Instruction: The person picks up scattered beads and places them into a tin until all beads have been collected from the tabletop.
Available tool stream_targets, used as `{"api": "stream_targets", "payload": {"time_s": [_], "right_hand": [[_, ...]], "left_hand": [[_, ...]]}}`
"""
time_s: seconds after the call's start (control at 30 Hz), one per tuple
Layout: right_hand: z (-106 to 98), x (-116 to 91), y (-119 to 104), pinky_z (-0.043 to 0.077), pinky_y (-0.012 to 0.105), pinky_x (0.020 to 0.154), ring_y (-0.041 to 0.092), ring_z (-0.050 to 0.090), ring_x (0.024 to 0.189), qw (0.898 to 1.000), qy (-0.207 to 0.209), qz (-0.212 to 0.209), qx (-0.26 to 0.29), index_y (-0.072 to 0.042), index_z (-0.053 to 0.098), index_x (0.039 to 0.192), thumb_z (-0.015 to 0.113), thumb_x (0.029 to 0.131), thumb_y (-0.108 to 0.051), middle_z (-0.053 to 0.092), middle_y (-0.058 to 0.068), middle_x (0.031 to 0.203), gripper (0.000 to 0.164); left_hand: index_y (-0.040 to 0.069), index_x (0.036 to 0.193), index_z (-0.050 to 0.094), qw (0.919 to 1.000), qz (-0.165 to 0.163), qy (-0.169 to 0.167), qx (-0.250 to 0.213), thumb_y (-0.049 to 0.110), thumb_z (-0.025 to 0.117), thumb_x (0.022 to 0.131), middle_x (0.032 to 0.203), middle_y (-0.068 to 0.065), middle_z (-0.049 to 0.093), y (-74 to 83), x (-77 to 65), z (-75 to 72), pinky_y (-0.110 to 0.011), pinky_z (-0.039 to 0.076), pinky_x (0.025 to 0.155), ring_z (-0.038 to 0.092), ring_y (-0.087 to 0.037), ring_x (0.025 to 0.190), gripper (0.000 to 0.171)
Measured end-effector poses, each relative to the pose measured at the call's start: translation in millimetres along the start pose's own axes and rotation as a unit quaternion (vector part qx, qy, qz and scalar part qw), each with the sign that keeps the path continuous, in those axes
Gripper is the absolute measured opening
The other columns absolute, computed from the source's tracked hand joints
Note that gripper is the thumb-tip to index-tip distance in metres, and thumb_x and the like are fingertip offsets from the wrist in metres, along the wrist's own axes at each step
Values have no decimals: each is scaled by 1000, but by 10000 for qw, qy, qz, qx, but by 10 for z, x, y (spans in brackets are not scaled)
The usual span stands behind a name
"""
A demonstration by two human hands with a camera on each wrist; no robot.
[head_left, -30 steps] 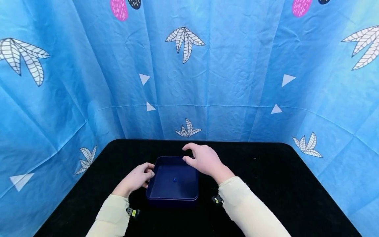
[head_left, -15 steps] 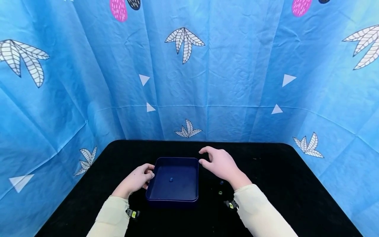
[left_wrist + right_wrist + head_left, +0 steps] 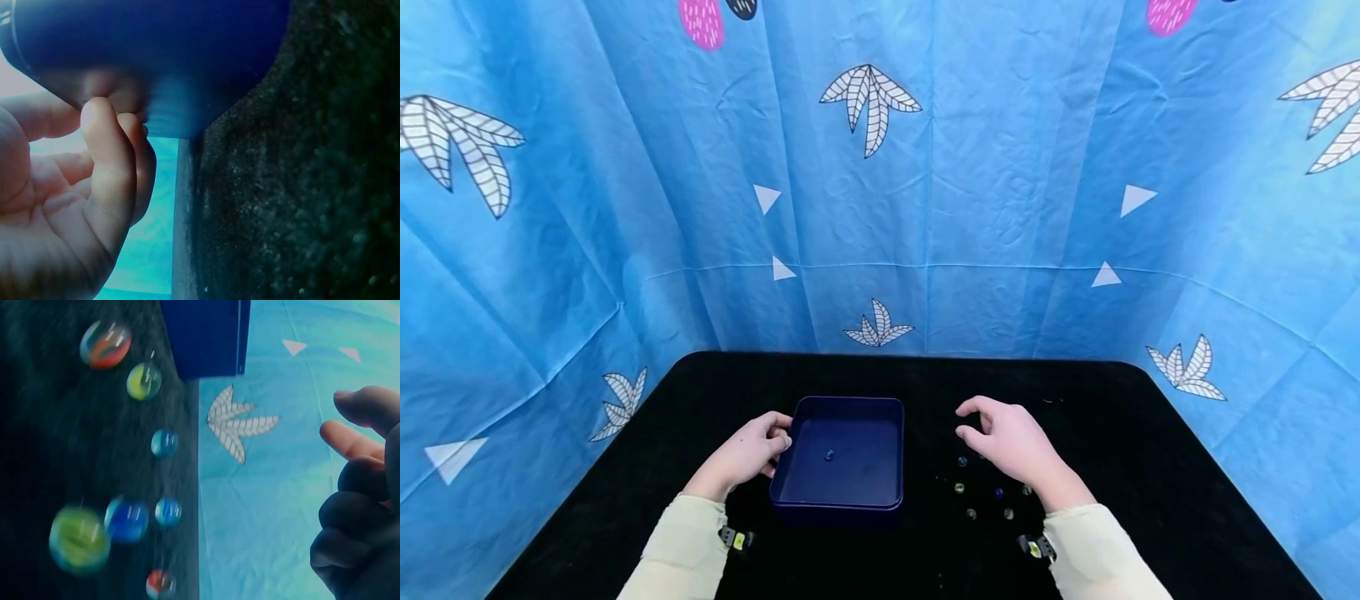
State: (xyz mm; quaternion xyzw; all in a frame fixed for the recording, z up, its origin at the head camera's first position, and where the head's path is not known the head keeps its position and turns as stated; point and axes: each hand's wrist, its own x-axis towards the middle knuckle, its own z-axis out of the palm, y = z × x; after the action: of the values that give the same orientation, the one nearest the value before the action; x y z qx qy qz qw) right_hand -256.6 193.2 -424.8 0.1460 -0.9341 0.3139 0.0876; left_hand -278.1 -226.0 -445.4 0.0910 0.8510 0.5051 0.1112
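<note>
A dark blue square box (image 3: 842,492), its top uncovered, sits left of the middle of the black table. One small blue marble (image 3: 828,455) lies inside it. My left hand (image 3: 751,450) grips the box's left wall, thumb at the rim; in the left wrist view its fingertips press the outer side. To the right of the box, my right hand (image 3: 1011,437) hovers over several glass marbles, thumb and forefinger apart, holding nothing. Among these are a green marble (image 3: 80,540), a blue marble (image 3: 127,520) and an orange-and-white marble (image 3: 105,345).
The black cloth-covered table (image 3: 1150,500) stretches around the box and marbles. A blue patterned curtain (image 3: 985,208) hangs behind it and along both sides.
My right hand has moved right and nearer, from the box's far right corner to above the marbles, which came into view. The marble in the box has shifted slightly left. My left hand stays put.
</note>
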Motion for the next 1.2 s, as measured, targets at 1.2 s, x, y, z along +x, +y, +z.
{"api": "stream_targets", "payload": {"time_s": [1.2], "right_hand": [[-64,-208,974,44,30,60,16,55,60,9869,-1003,745,1020,-14,71,107,71,89,-18,55,2,66,19]], "left_hand": [[-8,136,47,9999,-58,63,-79,6,50,103,100,-12,54,-76,41,7,-41,56,64,61,-29,85,35]]}}
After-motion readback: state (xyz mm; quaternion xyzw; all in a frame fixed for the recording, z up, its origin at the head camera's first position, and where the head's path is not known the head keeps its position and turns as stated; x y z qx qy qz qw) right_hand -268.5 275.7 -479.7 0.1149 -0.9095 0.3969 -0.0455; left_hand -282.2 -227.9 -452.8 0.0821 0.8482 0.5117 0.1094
